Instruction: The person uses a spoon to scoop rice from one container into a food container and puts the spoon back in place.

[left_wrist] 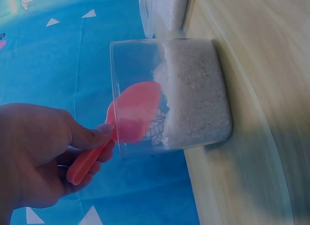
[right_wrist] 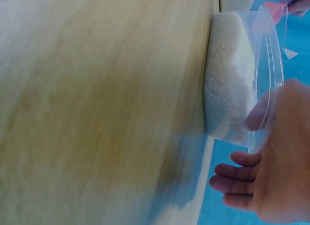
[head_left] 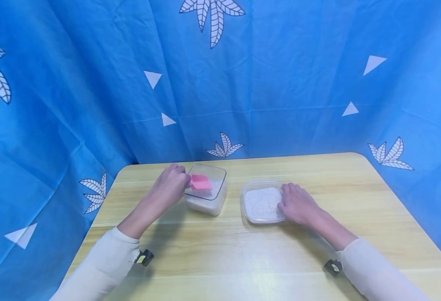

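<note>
We are pinching the pink scoop [head_left: 199,182] in our left hand [head_left: 169,188], dipping it into the rice tub [head_left: 206,194] at ten o'clock. It looks light, stiff plastic, best gripped by its handle. Our right hand [head_left: 297,205] is resting relaxed-fingered against the shallow tray [head_left: 262,203].

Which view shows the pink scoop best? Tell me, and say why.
The left wrist view: the pink scoop fills the frame, its bowl inside the clear tub, its handle pinched by the left hand. The head view shows it small; the right wrist view shows only a pink edge.
</note>
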Motion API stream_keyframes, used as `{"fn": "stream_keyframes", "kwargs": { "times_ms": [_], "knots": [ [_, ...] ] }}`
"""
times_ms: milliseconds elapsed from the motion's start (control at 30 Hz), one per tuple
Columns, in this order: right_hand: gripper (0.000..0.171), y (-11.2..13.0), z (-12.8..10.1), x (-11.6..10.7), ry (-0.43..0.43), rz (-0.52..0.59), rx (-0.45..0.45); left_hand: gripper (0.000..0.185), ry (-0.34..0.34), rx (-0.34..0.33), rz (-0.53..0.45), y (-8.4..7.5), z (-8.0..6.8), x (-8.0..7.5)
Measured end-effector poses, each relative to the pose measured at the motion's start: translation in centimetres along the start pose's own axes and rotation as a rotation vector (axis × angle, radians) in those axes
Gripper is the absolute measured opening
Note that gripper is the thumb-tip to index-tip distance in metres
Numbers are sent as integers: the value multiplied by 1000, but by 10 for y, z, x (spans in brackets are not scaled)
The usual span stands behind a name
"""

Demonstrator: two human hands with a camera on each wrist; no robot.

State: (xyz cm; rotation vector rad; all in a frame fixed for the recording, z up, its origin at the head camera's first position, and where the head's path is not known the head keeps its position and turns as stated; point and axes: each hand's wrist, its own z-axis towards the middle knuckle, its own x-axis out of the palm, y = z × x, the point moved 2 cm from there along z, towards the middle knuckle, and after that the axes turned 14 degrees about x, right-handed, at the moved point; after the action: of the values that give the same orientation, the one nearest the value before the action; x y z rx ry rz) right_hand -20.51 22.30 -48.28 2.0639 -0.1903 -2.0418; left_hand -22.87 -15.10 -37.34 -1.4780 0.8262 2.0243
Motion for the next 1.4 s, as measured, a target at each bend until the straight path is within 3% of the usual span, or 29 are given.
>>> {"fn": "stream_keyframes", "kwargs": {
  "times_ms": [200,1400],
  "knots": [
    [54,1,0,0,-3,-1,6,7,47,8,-17,-2,5,2],
    [56,0,2,1,-8,4,1,13,336,7,72,-20,44,21]
  ]
}}
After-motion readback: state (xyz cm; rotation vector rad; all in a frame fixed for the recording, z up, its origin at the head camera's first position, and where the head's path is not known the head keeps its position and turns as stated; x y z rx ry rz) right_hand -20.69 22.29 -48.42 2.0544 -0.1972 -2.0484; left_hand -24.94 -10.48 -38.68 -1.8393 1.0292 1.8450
